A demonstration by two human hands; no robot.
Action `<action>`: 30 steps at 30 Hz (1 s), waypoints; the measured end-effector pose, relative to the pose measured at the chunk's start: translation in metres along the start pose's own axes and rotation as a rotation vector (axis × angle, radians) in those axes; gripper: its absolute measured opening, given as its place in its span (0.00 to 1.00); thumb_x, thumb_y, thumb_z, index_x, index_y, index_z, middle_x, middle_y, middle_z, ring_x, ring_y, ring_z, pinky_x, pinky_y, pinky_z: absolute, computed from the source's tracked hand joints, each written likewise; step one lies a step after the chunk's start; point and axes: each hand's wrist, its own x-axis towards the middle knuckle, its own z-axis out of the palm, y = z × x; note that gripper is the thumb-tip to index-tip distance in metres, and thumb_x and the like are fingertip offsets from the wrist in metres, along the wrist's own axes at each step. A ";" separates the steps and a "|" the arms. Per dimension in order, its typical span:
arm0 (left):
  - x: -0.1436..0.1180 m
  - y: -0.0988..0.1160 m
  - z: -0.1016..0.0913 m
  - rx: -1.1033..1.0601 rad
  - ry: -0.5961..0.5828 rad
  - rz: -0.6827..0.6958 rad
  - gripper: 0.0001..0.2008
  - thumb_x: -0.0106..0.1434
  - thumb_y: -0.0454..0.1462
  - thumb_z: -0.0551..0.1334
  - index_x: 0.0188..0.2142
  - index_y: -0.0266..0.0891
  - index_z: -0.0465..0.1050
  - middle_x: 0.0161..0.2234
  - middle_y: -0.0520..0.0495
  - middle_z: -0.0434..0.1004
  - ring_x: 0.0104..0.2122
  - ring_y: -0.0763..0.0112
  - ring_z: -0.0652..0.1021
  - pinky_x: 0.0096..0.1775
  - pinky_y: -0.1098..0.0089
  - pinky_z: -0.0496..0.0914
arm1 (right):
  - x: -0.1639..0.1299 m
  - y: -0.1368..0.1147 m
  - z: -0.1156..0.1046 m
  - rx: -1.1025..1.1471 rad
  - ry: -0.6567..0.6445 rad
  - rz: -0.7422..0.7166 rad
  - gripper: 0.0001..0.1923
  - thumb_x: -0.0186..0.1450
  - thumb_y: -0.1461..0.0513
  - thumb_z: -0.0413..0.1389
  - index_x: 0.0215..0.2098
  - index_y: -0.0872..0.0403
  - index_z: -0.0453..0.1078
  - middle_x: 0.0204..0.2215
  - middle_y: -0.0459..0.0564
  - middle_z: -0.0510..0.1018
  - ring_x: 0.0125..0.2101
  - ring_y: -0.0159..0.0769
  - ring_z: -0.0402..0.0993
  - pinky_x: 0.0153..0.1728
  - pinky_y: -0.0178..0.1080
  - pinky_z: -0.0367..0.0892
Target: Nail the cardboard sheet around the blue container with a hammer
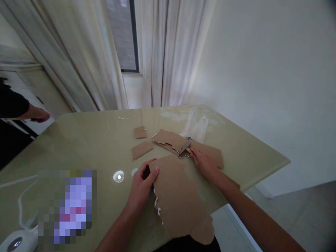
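Left hand (pixel 141 185) pinching dark tool (pixel 147 172) against big cardboard sheet (pixel 178 196), overhanging table (pixel 78 140) near edge. Right hand (pixel 204 162) pressing flat, gripping notched cardboard piece (pixel 172 140). Steadying sheet, guiding tool slowly along ragged edge.

Home interior, likely dining or living room. Evidence: glossy glass-topped table (pixel 78 147), pale greenish, standing in room corner. Long sheer white curtains (pixel 86 59) hanging floor-length over dark-framed window (pixel 123 35). Plain white plastered wall (pixel 262 70), tiled floor (pixel 301 210) with white skirting. White cable (pixel 23 206) trailing across table to small white device (pixel 15 241). Torn cardboard pieces (pixel 178 196) scattered on table suggest casual craft work, not workshop. Another person's sleeve (pixel 13 103) at left edge.
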 end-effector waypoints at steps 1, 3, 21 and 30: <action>0.000 0.001 0.000 0.004 0.002 -0.001 0.32 0.58 0.53 0.76 0.57 0.40 0.80 0.50 0.38 0.87 0.47 0.50 0.85 0.43 0.62 0.79 | 0.001 -0.001 -0.001 -0.020 0.004 0.003 0.21 0.80 0.57 0.45 0.64 0.52 0.73 0.52 0.60 0.83 0.51 0.51 0.80 0.49 0.45 0.70; 0.000 0.002 0.001 0.008 0.001 -0.002 0.33 0.58 0.53 0.75 0.57 0.41 0.80 0.50 0.39 0.87 0.47 0.51 0.85 0.42 0.62 0.79 | 0.004 -0.002 -0.005 -0.062 0.009 0.007 0.20 0.79 0.57 0.47 0.62 0.52 0.74 0.52 0.62 0.82 0.52 0.52 0.78 0.48 0.46 0.70; -0.002 0.010 0.003 0.037 -0.014 0.081 0.26 0.59 0.52 0.74 0.51 0.40 0.82 0.47 0.42 0.87 0.47 0.53 0.83 0.46 0.62 0.76 | 0.041 -0.161 -0.144 0.283 -0.045 -1.007 0.10 0.76 0.59 0.57 0.44 0.55 0.79 0.39 0.49 0.82 0.38 0.35 0.73 0.43 0.37 0.63; 0.002 0.006 0.001 0.060 -0.034 0.155 0.21 0.62 0.52 0.72 0.48 0.40 0.82 0.45 0.43 0.86 0.47 0.54 0.82 0.48 0.62 0.74 | 0.040 -0.142 -0.097 0.147 -0.294 -1.010 0.05 0.70 0.65 0.61 0.39 0.55 0.80 0.37 0.49 0.83 0.38 0.37 0.75 0.42 0.38 0.65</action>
